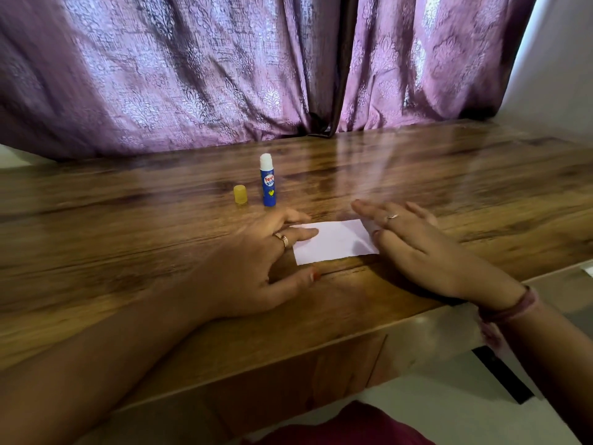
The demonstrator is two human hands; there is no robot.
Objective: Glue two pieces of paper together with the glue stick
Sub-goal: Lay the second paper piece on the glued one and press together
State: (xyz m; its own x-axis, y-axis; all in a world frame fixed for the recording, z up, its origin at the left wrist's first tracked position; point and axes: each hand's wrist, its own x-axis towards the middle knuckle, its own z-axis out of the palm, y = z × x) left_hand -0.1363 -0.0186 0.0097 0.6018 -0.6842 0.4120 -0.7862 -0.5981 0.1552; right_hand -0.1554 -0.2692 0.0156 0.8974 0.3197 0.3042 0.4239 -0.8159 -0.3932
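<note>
Both forearms reach in from the near edge of the wooden counter (417, 175), and between them lies the white paper (335, 241), flat on the wood near the front edge. Only one rectangle shows; whether a second sheet lies under it, edge to edge, cannot be told from this view.

Left hand (256, 268) is spread open and grips nothing: its fingertips rest on the paper's left end, thumb on the wood just below the lower left corner. Right hand (414, 245) is also open and flat, fingers extended over the paper's right end, pressing or hovering close; contact there is blurred.

Paper like this should handle as very light and limp, likely to slide on the glossy counter and to crease if pinched hard. Flat fingers pressing down, working from the middle out to the edges, would probably suit it better than lifting; to pick it up, a corner or the long free edge is the place.

Behind the left hand stands one glue stick (267, 181), upright, blue-bodied, uncapped with the white glue exposed. It looks rigid and light, easy to topple, best held around the barrel. One yellow cap (240, 194) stands just beside it on its left, apart from it.

Count: two hands, one visible paper rectangle, one glue stick, one cap. Purple curtains (192, 75) hang behind the counter.
</note>
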